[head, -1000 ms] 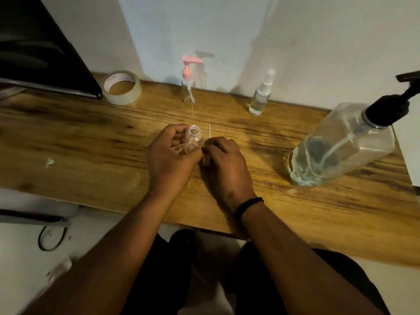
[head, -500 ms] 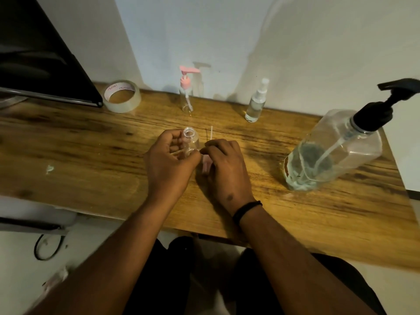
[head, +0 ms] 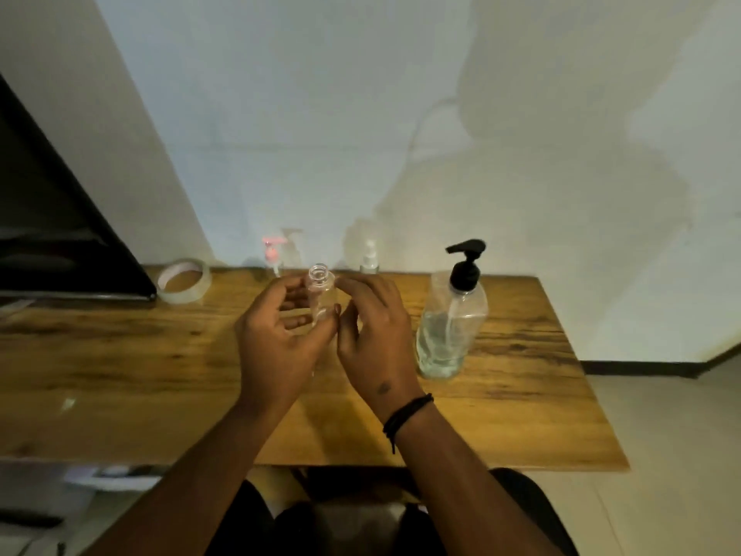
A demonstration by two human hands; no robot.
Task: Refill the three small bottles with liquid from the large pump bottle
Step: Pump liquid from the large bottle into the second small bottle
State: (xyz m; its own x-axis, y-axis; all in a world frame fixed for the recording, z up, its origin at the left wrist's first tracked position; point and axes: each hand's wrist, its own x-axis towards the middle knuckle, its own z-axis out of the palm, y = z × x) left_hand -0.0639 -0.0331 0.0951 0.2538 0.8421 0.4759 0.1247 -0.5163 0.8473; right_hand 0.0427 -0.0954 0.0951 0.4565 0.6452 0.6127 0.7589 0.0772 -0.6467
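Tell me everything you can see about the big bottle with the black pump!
The big pump bottle is clear, plastic-looking, with a black pump head on top whose spout points left. It stands upright on the wooden table, just right of the person's right hand. Neither hand touches it. Clear liquid fills only its lower part, and a thin tube runs down inside from the pump into the liquid.

Single head-worn wide-angle view, aimed forward and down over the wooden bench [head: 120, 355] from the seated person's side. Both forearms are seen entering from the bottom edge; the bench is seen close, the white wall [head: 361, 114] behind it fills the upper half. Edges are bent by lens distortion.
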